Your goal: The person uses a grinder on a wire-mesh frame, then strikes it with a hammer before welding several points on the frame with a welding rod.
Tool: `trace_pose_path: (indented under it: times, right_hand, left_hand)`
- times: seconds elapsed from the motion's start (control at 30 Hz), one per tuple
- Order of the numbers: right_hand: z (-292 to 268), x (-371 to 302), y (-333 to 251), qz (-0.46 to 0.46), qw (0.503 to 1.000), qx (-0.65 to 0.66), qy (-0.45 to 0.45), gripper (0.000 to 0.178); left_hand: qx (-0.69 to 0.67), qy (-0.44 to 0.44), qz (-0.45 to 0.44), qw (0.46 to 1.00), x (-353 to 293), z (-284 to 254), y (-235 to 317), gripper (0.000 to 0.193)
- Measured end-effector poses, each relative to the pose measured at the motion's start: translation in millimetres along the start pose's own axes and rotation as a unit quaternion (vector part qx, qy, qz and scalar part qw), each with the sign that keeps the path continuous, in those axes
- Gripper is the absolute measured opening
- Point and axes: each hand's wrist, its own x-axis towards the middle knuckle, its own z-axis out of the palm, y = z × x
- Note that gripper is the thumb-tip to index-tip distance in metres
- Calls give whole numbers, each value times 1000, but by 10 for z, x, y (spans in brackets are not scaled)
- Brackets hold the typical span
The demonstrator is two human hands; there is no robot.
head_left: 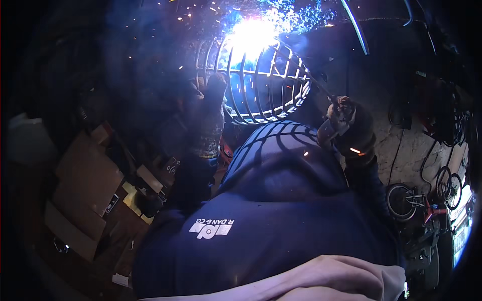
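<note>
A rounded cage of curved metal bars (257,73) is in front of my chest, at the top middle. A blinding welding arc (251,36) burns at its far upper side and washes out the bars there. My left hand (210,98), in a heavy work glove, grips the cage's left end; its fingers are partly lost in shadow. My right hand (351,123), also gloved, is closed round a welding electrode holder (342,111) right of the cage. From it a thin rod (321,88) slants up and left toward the cage's right end; its tip cannot be made out.
Sparks fly around the arc. Flattened cardboard (88,173) lies on the floor at left, beside a yellow piece (135,200). A bicycle (409,203) and cables are at right. A curved metal strip (356,27) is at upper right. Dark haze hides much at upper left.
</note>
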Motion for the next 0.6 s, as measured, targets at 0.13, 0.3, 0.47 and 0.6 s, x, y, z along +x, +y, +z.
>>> trace_pose_path:
  times: [0.13,0.3,0.47,0.6]
  right_hand:
    - [-52,-109,127,67,997,-33,-4,30]
    - [4,-154,114,84,995,14,45,31]
    - [-9,-240,169,199,979,35,-16,36]
    - [12,-220,152,198,980,31,-16,29]
  left_hand:
    - [-42,13,8,999,-25,-3,-88,33]
    - [67,-2,38,997,-34,-12,-78,31]
    - [190,-3,55,980,-57,10,55,28]
    - [155,20,-3,988,-98,76,170,33]
